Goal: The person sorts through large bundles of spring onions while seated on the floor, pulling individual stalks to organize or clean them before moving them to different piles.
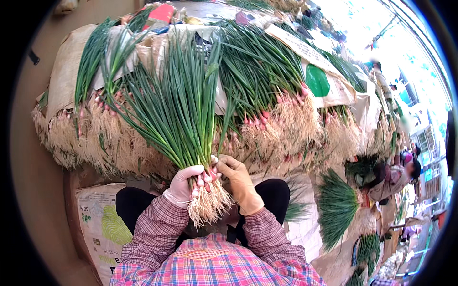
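Note:
A bunch of green onions [177, 112] with pink bulbs and pale roots [208, 202] stands upright in front of me, leaves fanning upward. My left hand [182, 185], in a light pink glove, grips the bunch just above the bulbs. My right hand [238, 181], in a tan glove, presses against the same bunch from the right at bulb height. Both plaid sleeves come up from the lower edge. The bulbs are partly hidden by my fingers.
Several more bundles of green onions [267, 95] lie stacked on sacks behind, roots toward me. A white printed sack [98, 219] lies at lower left. Another fanned bundle [336, 205] lies at right, where a seated person [393, 174] works among more greens.

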Available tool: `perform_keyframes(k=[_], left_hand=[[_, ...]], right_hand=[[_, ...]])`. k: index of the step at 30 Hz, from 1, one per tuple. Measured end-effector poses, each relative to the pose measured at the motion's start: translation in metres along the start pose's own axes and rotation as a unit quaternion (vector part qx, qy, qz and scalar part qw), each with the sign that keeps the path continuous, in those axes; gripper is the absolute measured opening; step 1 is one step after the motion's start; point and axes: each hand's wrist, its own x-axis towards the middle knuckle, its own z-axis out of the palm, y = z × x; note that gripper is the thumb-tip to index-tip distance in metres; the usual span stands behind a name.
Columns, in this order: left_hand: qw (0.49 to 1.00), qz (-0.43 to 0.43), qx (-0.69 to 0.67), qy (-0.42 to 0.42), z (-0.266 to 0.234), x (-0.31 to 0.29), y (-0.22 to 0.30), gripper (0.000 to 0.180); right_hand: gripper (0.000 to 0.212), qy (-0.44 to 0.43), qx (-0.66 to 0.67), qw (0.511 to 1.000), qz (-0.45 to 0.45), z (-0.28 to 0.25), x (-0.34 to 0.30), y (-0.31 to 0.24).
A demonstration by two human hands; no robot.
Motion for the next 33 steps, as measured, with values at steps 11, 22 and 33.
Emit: perform_keyframes(k=[11, 22, 33], left_hand=[[0.996, 0.048, 0.077, 0.024, 0.011, -0.002, -0.01, 0.038], [0.998, -0.018, -0.012, -0.051, 0.022, -0.011, 0.004, 0.046], [0.988, 0.05, -0.059, -0.133, 0.003, -0.018, 0.016, 0.056]], right_hand=[[0.008, 0.029, 0.248, 0.967, 0.041, 0.007, 0.036, 0.005], [0.029, 0.232, -0.514, 0.755, -0.334, -0.027, 0.052, -0.003], [0.021, 0.149, -0.488, 0.769, -0.386, -0.026, 0.039, 0.007]])
